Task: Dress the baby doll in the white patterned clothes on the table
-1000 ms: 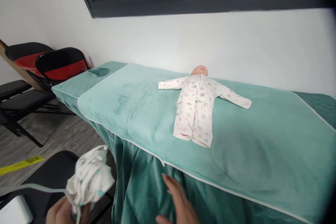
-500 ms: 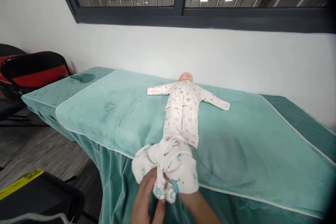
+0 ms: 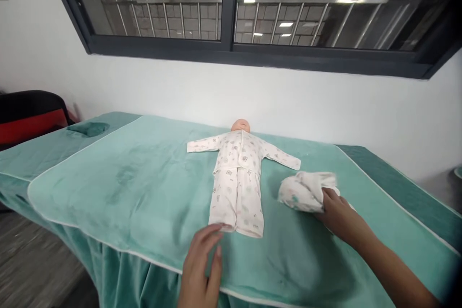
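Observation:
A baby doll [image 3: 240, 125] lies on its back on the green bed cover, dressed in a white printed top [image 3: 240, 151] with both sleeves spread. Matching trousers [image 3: 236, 197] cover its legs, the cuffs towards me. My left hand [image 3: 202, 260] is open near the left cuff, thumb and fingers apart; whether the fingertips touch the cloth I cannot tell. To the right of the doll, my right hand [image 3: 337, 211] is closed on a bundled white cloth [image 3: 303, 191] with a green print. The bundle is slightly blurred, and the fingertips are partly hidden in it.
The bed [image 3: 151, 178] stands against a white wall, under a barred window [image 3: 227, 14]. Near its left end the cover has a face hole [image 3: 88, 128]. A red and black chair [image 3: 32, 115] stands beyond that end. The cover's near edge hangs in folds.
The bundled cloth, earlier between both hands below the doll's feet, has moved to the right in my right hand. My left hand has let go of it. The view has tilted up.

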### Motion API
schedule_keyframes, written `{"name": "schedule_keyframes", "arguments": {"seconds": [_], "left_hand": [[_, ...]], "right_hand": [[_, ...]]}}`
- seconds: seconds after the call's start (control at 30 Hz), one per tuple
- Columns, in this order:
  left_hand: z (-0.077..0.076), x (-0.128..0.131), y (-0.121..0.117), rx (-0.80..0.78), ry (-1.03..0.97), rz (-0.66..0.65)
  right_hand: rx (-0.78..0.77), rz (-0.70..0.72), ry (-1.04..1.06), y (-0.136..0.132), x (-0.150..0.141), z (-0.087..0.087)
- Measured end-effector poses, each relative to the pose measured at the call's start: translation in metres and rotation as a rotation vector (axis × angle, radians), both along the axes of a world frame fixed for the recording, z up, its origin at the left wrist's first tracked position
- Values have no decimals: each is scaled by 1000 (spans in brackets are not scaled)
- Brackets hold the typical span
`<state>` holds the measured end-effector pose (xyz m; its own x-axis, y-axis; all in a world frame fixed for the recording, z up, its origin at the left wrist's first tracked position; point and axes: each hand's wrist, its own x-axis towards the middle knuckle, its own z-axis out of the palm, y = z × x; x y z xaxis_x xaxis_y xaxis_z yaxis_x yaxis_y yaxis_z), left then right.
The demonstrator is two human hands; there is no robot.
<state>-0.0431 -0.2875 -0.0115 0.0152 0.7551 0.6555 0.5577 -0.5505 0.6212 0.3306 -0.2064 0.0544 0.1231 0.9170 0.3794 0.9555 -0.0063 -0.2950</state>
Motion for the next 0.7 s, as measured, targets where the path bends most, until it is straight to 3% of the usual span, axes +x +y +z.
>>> {"name": "schedule_keyframes", "arguments": {"seconds": [0.07,0.17,0.27,0.33,0.43,0.53,0.6,0.7], "left_hand": [[26,3,49,85,-18,5],[66,22,132,86,-131,37],[96,45,210,-27,-220,1],[106,56,253,-169,-265,-34],[105,65,304,-332,-263,-98],[93,68,335,-337,-62,-146],[84,69,344,-274,118,-140],[76,70,346,-209,309,-84]], "right_hand": [[-73,-12,-68,0,2,-3],[29,-10,-70,-3,-26,16],[196,152,191,21,-89,39],[221,302,461,62,-133,42],[245,288,650,150,-174,35],[266,181,662,228,-182,23],[221,179,667,260,-177,13],[120,160,742,275,-170,2]]}}
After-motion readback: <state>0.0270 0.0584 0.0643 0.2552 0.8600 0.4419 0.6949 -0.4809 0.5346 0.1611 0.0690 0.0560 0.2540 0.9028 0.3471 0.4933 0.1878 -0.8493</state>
